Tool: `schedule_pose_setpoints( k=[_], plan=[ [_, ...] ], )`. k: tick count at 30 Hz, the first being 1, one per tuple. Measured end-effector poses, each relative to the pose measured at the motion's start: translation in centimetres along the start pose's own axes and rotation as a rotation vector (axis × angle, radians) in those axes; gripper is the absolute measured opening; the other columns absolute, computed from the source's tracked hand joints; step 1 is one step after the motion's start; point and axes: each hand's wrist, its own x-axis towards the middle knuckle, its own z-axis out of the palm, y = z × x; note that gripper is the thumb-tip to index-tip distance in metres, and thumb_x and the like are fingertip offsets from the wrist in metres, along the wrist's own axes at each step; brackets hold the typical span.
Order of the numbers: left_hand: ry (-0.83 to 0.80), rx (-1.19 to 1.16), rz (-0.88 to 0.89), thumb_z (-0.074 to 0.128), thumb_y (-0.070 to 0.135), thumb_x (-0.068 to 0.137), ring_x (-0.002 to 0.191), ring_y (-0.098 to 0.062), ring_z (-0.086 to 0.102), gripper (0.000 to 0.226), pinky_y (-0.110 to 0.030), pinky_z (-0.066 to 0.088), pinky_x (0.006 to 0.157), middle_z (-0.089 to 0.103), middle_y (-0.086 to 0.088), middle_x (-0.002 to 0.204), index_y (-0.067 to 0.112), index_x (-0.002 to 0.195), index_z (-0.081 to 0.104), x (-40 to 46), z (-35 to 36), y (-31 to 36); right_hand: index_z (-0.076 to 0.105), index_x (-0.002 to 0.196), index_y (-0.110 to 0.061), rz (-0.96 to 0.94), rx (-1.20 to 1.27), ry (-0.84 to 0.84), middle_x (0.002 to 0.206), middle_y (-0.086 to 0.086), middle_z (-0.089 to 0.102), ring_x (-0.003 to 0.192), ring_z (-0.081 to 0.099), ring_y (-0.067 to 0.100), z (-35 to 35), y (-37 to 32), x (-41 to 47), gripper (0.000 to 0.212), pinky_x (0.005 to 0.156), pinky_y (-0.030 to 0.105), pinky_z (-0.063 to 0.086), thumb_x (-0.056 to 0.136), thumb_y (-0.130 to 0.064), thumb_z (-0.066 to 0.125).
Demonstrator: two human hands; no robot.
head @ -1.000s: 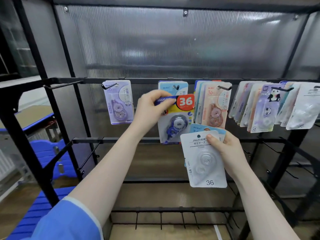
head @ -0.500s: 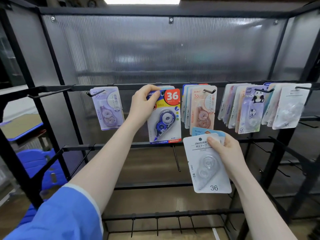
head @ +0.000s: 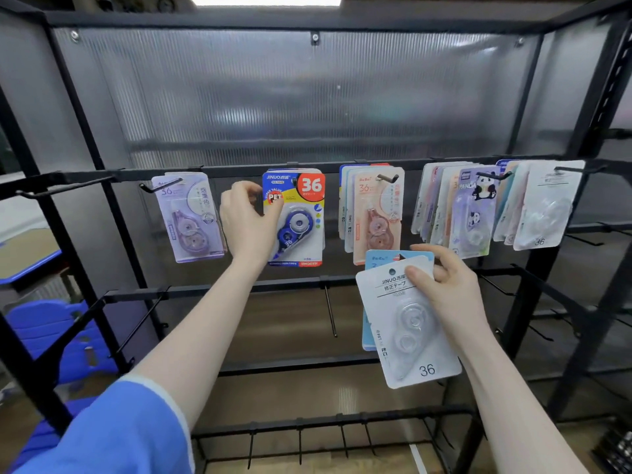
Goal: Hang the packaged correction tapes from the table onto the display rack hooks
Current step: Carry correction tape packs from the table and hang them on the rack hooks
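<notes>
My left hand (head: 248, 220) is hovering loosely curled at nine o'clock of the hanging blue pack (head: 294, 217), perhaps brushing it. My right hand (head: 444, 289) is pinching the white pack (head: 407, 323) at five o'clock.

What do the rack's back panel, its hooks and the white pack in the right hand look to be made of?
Back panel: translucent ribbed plastic sheet, probably twin-wall; fine vertical flutes and blurred glare show.
Hooks: thin bent metal wire, matte black, likely painted.
White pack, in the right hand: smooth white card with a clear moulded plastic blister; the tape's wheels show through.
</notes>
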Motion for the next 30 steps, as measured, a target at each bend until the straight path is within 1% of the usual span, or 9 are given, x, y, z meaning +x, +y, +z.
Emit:
schedule_pose_setpoints(
  k=[3,7,11,15,18,21,25,27,30],
  plan=[
    [-0.087,0.006,0.087,0.064,0.026,0.09,0.088,-0.01,0.049,0.015,-0.014,0.035,0.07,0.056,0.001,0.095,0.012,0.093,0.06,-2.1,-1.6,-0.6,0.061,0.104,-0.022,0.003,0.003,-0.083,0.088,0.003,0.074,0.078,0.072,0.016,0.2,0.0,-0.1,0.027,0.062,0.025,0.055,0.087,-0.001,0.06],
    [-0.353,-0.067,0.031,0.06,0.024,0.094,0.085,-0.011,0.056,0.016,-0.023,0.043,0.073,0.065,0.004,0.086,0.012,0.087,0.066,-4.1,-3.6,-0.7,0.062,0.107,-0.02,0.028,0.014,-0.205,0.092,0.007,0.074,0.085,0.071,0.025,1.2,0.5,-0.1,0.026,0.074,0.039,0.055,0.088,-0.002,0.06],
    [-0.569,-0.136,-0.073,0.059,0.029,0.095,0.086,-0.012,0.062,0.02,-0.035,0.05,0.083,0.071,0.003,0.09,0.014,0.095,0.072,-5.4,-5.0,-0.8,0.062,0.108,-0.019,0.057,0.003,-0.329,0.095,0.004,0.073,0.086,0.071,0.02,3.5,1.0,-0.4,0.023,0.074,0.038,0.055,0.089,-0.005,0.061],
    [-0.676,-0.104,-0.058,0.064,0.028,0.092,0.087,-0.006,0.063,0.009,-0.029,0.05,0.083,0.072,0.01,0.092,0.028,0.088,0.072,-6.3,-6.3,-0.8,0.062,0.101,-0.018,0.104,0.036,-0.448,0.091,0.007,0.074,0.083,0.071,0.022,5.7,1.7,-0.9,0.016,0.077,0.042,0.053,0.089,-0.007,0.06],
    [-0.722,-0.042,-0.011,0.068,0.022,0.088,0.09,-0.01,0.065,0.007,-0.028,0.051,0.082,0.073,0.008,0.092,0.026,0.088,0.074,-6.8,-7.2,-0.7,0.063,0.1,-0.012,0.105,0.064,-0.514,0.087,0.01,0.074,0.079,0.069,0.022,7.2,1.8,-1.4,0.014,0.074,0.038,0.052,0.089,-0.004,0.06],
    [-0.751,0.007,0.022,0.072,0.015,0.086,0.08,-0.002,0.064,0.007,-0.022,0.051,0.078,0.072,0.011,0.085,0.014,0.091,0.077,-7.1,-7.9,-1.0,0.064,0.1,-0.012,0.116,0.076,-0.559,0.086,0.008,0.074,0.078,0.069,0.019,8.2,1.9,-1.8,0.015,0.071,0.032,0.052,0.089,-0.004,0.059],
    [-0.756,0.11,0.037,0.069,0.015,0.088,0.073,0.0,0.058,0.007,-0.024,0.047,0.073,0.071,0.006,0.084,0.012,0.087,0.075,-7.5,-8.5,-1.4,0.066,0.1,-0.012,0.121,0.083,-0.589,0.087,0.009,0.074,0.078,0.069,0.018,9.0,2.0,-2.2,0.014,0.071,0.032,0.052,0.09,-0.005,0.059],
    [-0.735,0.135,0.045,0.066,0.016,0.089,0.07,0.002,0.055,0.008,-0.018,0.045,0.068,0.068,0.011,0.081,0.013,0.087,0.073,-7.6,-8.8,-1.2,0.068,0.098,-0.013,0.101,0.059,-0.587,0.087,0.008,0.074,0.077,0.068,0.016,9.4,2.1,-2.3,0.014,0.071,0.032,0.052,0.09,-0.005,0.059],
    [-0.664,0.162,0.06,0.063,0.016,0.09,0.068,0.003,0.051,0.011,-0.014,0.039,0.064,0.061,0.017,0.075,0.018,0.082,0.069,-7.4,-10.0,-1.3,0.069,0.101,-0.013,0.061,0.012,-0.56,0.09,-0.001,0.073,0.079,0.068,0.006,10.1,2.1,-2.3,0.016,0.067,0.02,0.051,0.09,-0.006,0.059]
  ],
)
